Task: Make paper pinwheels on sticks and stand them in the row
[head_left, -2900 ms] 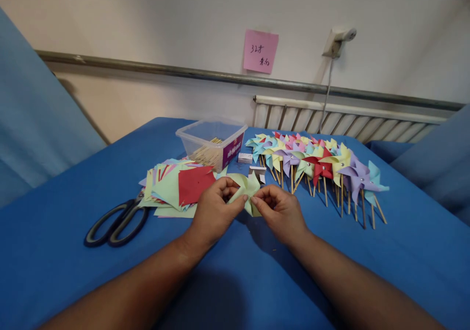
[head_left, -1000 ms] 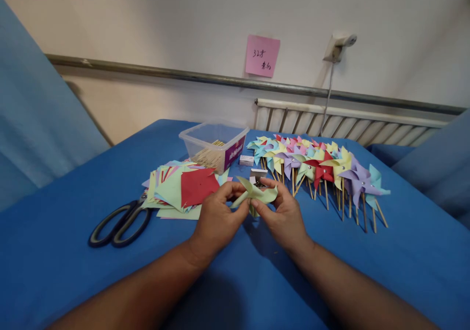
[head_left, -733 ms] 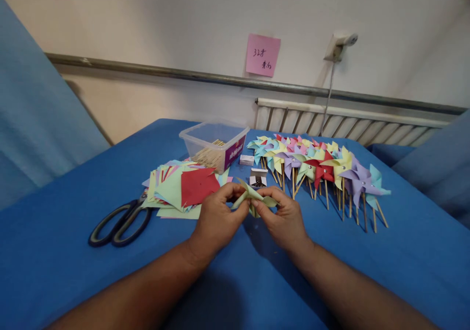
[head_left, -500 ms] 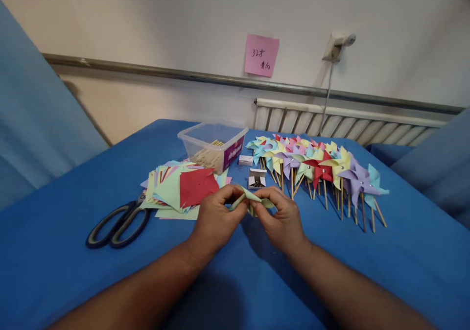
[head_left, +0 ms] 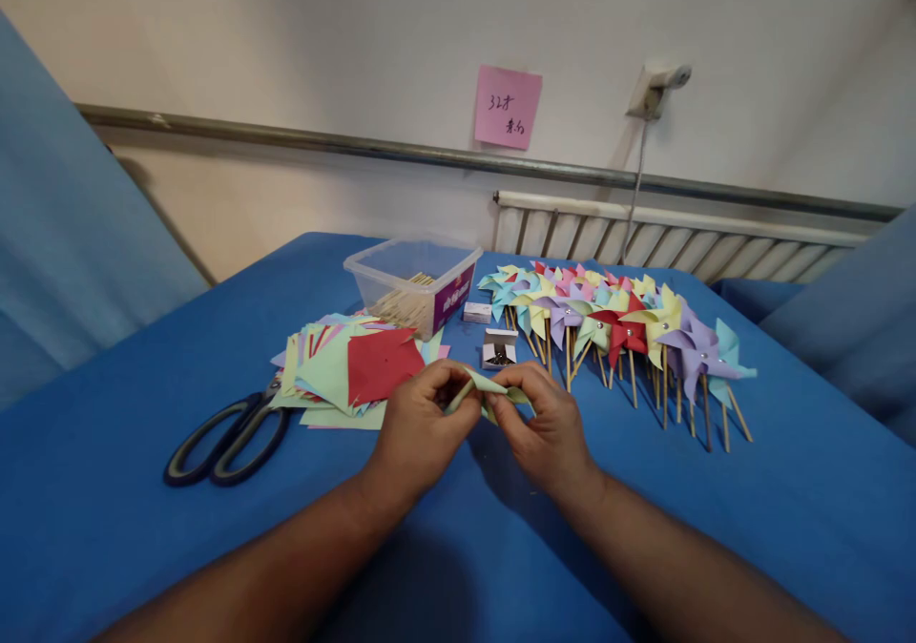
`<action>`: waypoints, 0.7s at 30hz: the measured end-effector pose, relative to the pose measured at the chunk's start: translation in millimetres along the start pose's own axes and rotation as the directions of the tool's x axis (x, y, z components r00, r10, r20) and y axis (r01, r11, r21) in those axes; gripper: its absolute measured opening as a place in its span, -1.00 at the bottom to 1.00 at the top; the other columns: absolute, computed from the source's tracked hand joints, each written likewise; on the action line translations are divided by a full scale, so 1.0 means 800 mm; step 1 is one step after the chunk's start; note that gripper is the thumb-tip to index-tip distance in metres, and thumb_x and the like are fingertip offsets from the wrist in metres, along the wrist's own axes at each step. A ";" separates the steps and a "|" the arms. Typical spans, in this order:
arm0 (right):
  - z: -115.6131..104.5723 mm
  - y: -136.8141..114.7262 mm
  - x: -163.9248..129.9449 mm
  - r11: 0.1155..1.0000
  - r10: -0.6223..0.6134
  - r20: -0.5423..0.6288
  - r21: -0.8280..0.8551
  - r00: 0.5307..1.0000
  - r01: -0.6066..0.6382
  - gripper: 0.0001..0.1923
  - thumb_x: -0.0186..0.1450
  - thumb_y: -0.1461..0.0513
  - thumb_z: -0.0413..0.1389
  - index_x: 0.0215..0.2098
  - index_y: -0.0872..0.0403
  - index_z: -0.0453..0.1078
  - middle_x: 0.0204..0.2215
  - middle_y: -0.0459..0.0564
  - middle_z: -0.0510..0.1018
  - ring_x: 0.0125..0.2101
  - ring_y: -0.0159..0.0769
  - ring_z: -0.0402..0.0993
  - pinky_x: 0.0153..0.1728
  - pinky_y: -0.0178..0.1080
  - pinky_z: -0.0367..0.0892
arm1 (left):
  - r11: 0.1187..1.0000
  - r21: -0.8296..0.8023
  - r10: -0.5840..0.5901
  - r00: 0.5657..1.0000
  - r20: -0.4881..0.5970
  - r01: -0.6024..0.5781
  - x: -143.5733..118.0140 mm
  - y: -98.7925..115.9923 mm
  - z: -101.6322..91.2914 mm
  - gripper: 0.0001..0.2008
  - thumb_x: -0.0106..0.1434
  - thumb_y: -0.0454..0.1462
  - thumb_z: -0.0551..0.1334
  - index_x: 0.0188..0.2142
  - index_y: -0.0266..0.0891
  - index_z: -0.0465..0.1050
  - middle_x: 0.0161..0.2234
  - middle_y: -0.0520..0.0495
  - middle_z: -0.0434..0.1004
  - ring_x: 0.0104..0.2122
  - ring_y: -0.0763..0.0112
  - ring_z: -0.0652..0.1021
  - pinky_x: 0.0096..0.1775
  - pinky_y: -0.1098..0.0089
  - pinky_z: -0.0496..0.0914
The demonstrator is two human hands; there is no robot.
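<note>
A pale green paper piece [head_left: 492, 387], apparently folded, is pinched by left hand [head_left: 419, 428] and right hand [head_left: 545, 428] beside the paper stack [head_left: 350, 366].

Soft, even indoor light, fairly bright, with no glare. Faint shadows lie under the forearms on the blue desk [head_left: 143, 548]. The wide lens bends the wall rail [head_left: 286, 134] at the edges; focus is sharp throughout.

You held a pale green paper [head_left: 493, 387] over a blue cloth [head_left: 787, 509]; a red square [head_left: 383, 364] topped the pastel stack, beside black scissors [head_left: 221, 433] and a pink note [head_left: 508, 106].
</note>
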State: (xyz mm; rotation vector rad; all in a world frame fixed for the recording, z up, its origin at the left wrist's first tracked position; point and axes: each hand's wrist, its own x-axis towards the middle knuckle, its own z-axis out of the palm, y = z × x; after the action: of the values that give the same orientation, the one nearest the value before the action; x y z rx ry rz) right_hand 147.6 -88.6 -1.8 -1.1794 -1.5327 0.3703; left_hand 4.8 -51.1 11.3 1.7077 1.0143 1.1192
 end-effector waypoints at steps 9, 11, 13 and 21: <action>0.001 0.006 -0.004 0.999 0.034 0.043 -0.005 0.999 -0.034 -0.91 0.26 0.31 0.07 -0.28 0.04 0.38 -0.42 -0.11 0.47 -0.40 -0.37 0.39 -0.37 -0.34 0.26 | 1.000 -0.010 -0.015 1.000 -0.016 0.014 0.000 -0.002 -0.001 -0.95 0.09 -0.35 0.23 -0.39 -0.22 0.44 -0.48 0.07 0.45 -0.42 0.43 0.48 -0.34 0.42 0.36; 0.002 0.007 -0.004 0.999 0.043 0.046 -0.008 0.998 -0.042 -0.92 0.26 0.30 0.07 -0.28 0.05 0.38 -0.42 -0.10 0.47 -0.40 -0.37 0.40 -0.37 -0.34 0.26 | 1.000 -0.008 -0.021 0.999 -0.030 0.020 0.000 -0.001 0.000 -0.96 0.09 -0.34 0.24 -0.40 -0.23 0.43 -0.49 0.06 0.44 -0.44 0.43 0.47 -0.36 0.43 0.35; 0.002 0.007 -0.004 0.999 0.049 0.054 -0.009 0.997 -0.049 -0.92 0.26 0.30 0.06 -0.28 0.06 0.38 -0.42 -0.10 0.47 -0.40 -0.36 0.40 -0.36 -0.34 0.26 | 0.999 0.002 -0.033 0.999 -0.034 0.033 0.000 0.001 -0.001 -0.97 0.09 -0.33 0.24 -0.41 -0.24 0.43 -0.50 0.07 0.43 -0.46 0.45 0.45 -0.39 0.43 0.34; 0.000 0.005 -0.004 0.999 0.039 0.050 0.003 0.998 -0.039 -0.92 0.26 0.30 0.07 -0.27 0.06 0.37 -0.41 -0.10 0.45 -0.38 -0.37 0.39 -0.34 -0.33 0.26 | 0.999 -0.002 -0.050 0.999 -0.003 0.050 -0.001 0.016 -0.003 -0.97 0.09 -0.33 0.24 -0.42 -0.24 0.44 -0.51 0.08 0.42 -0.47 0.49 0.43 -0.39 0.47 0.31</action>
State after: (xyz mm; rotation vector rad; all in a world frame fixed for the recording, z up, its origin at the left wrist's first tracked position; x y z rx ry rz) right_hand 148.8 -89.2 -6.4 -1.2061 -1.5531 0.4311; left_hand 4.7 -55.5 23.6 1.6701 1.0523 1.0909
